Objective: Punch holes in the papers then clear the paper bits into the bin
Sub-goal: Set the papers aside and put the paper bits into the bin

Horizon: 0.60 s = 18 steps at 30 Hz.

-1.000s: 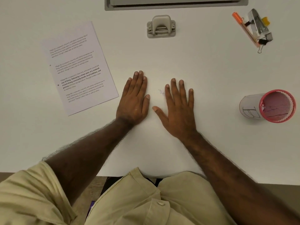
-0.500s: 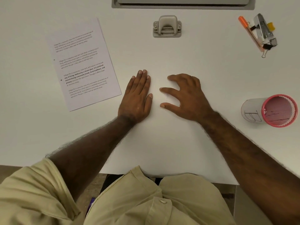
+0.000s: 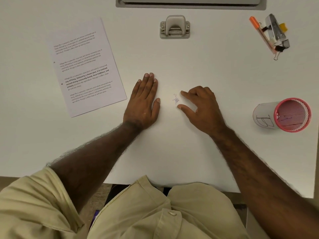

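A small heap of white paper bits (image 3: 176,99) lies on the white table between my hands. My left hand (image 3: 144,102) rests flat, palm down, just left of the bits. My right hand (image 3: 201,107) sits to their right, index finger and thumb stretched toward the heap with the other fingers curled; it holds nothing. The printed papers (image 3: 86,66), with two punched holes on their left edge, lie at the left. A grey hole punch (image 3: 174,27) stands at the back centre. The bin, a pink mesh cup (image 3: 283,114) wrapped in white paper, lies on its side at the right.
An orange pen, a stapler and binder clips (image 3: 271,34) are grouped at the back right. A grey recessed panel (image 3: 189,4) runs along the table's far edge. The table's near edge (image 3: 172,184) is just above my lap.
My right hand turned from flat to a side-on pose and slid right, uncovering the heap of paper bits. My left hand stayed flat in place.
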Available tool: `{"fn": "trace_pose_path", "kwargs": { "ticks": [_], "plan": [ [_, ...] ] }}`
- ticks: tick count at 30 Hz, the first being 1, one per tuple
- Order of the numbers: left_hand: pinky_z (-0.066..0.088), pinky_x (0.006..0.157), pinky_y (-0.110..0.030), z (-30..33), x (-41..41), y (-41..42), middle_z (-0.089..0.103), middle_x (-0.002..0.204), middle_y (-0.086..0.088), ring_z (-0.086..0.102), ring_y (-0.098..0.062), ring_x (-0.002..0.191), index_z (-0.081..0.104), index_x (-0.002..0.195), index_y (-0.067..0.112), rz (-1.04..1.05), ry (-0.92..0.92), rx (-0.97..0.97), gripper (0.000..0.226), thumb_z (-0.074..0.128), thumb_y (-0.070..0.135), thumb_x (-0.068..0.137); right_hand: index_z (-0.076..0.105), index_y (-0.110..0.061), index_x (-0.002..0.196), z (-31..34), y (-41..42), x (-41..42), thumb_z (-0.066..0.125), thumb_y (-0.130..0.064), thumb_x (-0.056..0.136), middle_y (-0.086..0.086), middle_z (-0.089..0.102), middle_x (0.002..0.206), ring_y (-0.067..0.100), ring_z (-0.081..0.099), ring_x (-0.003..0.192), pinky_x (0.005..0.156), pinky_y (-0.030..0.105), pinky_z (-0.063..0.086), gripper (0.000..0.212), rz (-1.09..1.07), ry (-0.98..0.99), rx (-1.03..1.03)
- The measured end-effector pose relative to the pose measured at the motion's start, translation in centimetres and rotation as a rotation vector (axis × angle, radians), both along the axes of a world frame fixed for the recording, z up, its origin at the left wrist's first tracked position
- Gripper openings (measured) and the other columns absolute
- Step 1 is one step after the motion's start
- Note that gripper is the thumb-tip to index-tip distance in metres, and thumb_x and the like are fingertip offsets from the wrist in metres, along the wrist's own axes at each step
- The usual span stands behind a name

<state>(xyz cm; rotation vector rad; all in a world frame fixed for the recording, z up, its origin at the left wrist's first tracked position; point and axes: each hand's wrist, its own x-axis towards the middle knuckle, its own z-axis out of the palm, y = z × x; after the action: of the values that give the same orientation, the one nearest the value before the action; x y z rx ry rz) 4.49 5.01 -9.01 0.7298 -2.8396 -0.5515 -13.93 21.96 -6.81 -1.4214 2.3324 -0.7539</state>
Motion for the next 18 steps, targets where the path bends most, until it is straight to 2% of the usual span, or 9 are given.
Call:
{"fn": "trace_pose_path", "kwargs": {
  "ticks": [4, 7, 9, 11, 14, 16, 18],
  "plan": [
    [0.016, 0.135, -0.049, 0.0, 0.0, 0.0, 0.022, 0.176, -0.019, 0.015, -0.032, 0.166, 0.027, 0.166, 0.000, 0.003, 0.009, 0.011, 0.063, 0.042, 0.025, 0.110, 0.069, -0.008, 0.133, 0.6, -2.1, -0.4, 0.073, -0.032, 0.096, 0.007, 0.066, 0.117, 0.029, 0.059, 0.105, 0.097, 0.036, 0.048, 0.043, 0.115, 0.014, 0.020],
    [0.016, 0.135, -0.049, 0.1, 0.1, 0.0, 0.022, 0.176, -0.019, 0.015, -0.032, 0.165, 0.027, 0.166, 0.000, 0.003, 0.012, 0.008, 0.063, 0.042, 0.025, 0.110, 0.062, -0.006, 0.142, 0.9, -2.9, -0.2, 0.072, -0.025, 0.098, 0.012, 0.063, 0.141, 0.031, 0.058, 0.129, 0.113, 0.029, 0.037, 0.049, 0.209, 0.027, 0.065],
    [0.016, 0.135, -0.050, 0.0, 0.0, 0.0, 0.023, 0.175, -0.019, 0.016, -0.032, 0.165, 0.027, 0.165, -0.001, 0.000, 0.016, 0.004, 0.063, 0.042, 0.025, 0.110, 0.062, -0.002, 0.142, 0.4, -3.0, 0.6, 0.072, -0.014, 0.096, 0.018, 0.062, 0.145, 0.036, 0.058, 0.133, 0.116, 0.037, 0.040, 0.048, 0.305, 0.106, 0.075],
    [0.016, 0.134, -0.050, -0.1, 0.0, 0.0, 0.022, 0.175, -0.019, 0.016, -0.032, 0.165, 0.027, 0.165, -0.001, -0.001, 0.017, 0.001, 0.064, 0.042, 0.026, 0.110, 0.066, 0.001, 0.135, 0.0, -2.8, 1.4, 0.074, 0.002, 0.089, 0.023, 0.066, 0.138, 0.041, 0.063, 0.127, 0.108, 0.047, 0.052, 0.047, 0.361, 0.193, 0.060],
    [0.016, 0.135, -0.049, -0.3, 0.1, -0.1, 0.022, 0.176, -0.019, 0.016, -0.031, 0.165, 0.027, 0.166, -0.001, 0.002, 0.021, -0.005, 0.064, 0.041, 0.027, 0.110, 0.074, 0.004, 0.118, 0.1, -2.6, 2.4, 0.079, 0.017, 0.070, 0.025, 0.072, 0.124, 0.043, 0.071, 0.111, 0.086, 0.049, 0.065, 0.050, 0.374, 0.254, 0.063],
    [0.017, 0.134, -0.049, -0.3, 0.1, -0.1, 0.022, 0.176, -0.018, 0.016, -0.031, 0.165, 0.027, 0.166, 0.000, 0.005, 0.023, -0.009, 0.064, 0.041, 0.027, 0.110, 0.076, 0.004, 0.103, 0.5, -2.7, 2.9, 0.078, 0.018, 0.068, 0.024, 0.074, 0.112, 0.043, 0.072, 0.099, 0.070, 0.048, 0.065, 0.038, 0.397, 0.290, 0.105],
    [0.017, 0.134, -0.050, -0.4, 0.1, -0.1, 0.023, 0.175, -0.018, 0.017, -0.032, 0.165, 0.027, 0.165, -0.001, 0.002, 0.026, -0.007, 0.064, 0.040, 0.027, 0.110, 0.074, 0.001, 0.097, 0.9, -2.9, 3.0, 0.070, 0.016, 0.075, 0.020, 0.073, 0.107, 0.041, 0.068, 0.096, 0.066, 0.046, 0.062, 0.027, 0.424, 0.305, 0.221]
  ]
}}
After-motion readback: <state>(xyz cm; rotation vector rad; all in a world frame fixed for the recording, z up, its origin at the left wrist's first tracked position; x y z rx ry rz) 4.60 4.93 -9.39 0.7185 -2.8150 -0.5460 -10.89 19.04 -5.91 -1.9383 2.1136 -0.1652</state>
